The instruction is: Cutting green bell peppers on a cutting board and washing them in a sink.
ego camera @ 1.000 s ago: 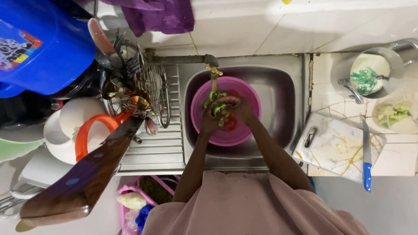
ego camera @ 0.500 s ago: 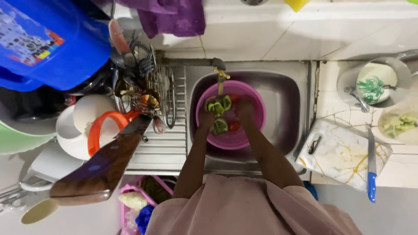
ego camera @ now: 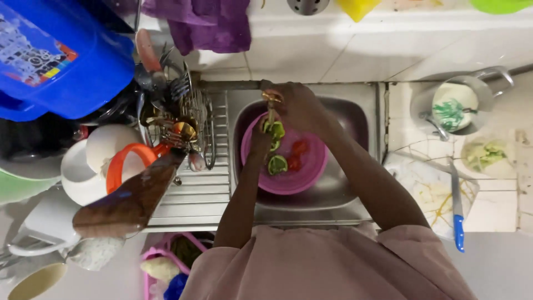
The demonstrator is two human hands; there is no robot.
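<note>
At twelve o'clock of the steel sink (ego camera: pixel 355 183) I see my right hand (ego camera: pixel 297 105) up on the tap (ego camera: pixel 270 99), fingers wrapped over it; I cannot tell how tightly they are pressed; just below, at about seven o'clock from that hand, my left hand (ego camera: pixel 261 139) sits over the pink bowl (ego camera: pixel 308 172), fingers curled round a green pepper piece (ego camera: pixel 276 130); inside the bowl lie another green pepper half (ego camera: pixel 277 164) and red tomatoes (ego camera: pixel 297 153), close together near its centre; the bowl itself rests in the sink basin, toward its nine o'clock side.

At nine o'clock of the sink stands a wire cutlery rack (ego camera: pixel 183 119) on the ribbed drainer; a wooden board (ego camera: pixel 130 197) leans across white bowls (ego camera: pixel 83 166) with an orange ring (ego camera: pixel 125 164) among them; a blue tub (ego camera: pixel 61 55) fills the ten o'clock corner; a purple cloth (ego camera: pixel 208 22) hangs at twelve.

At three o'clock, on the tiled bench (ego camera: pixel 494 208), a blue-handled knife (ego camera: pixel 457 208) lies on a stained white cutting board (ego camera: pixel 430 191); beyond it a metal pot (ego camera: pixel 455 103) holds something green and white.
</note>
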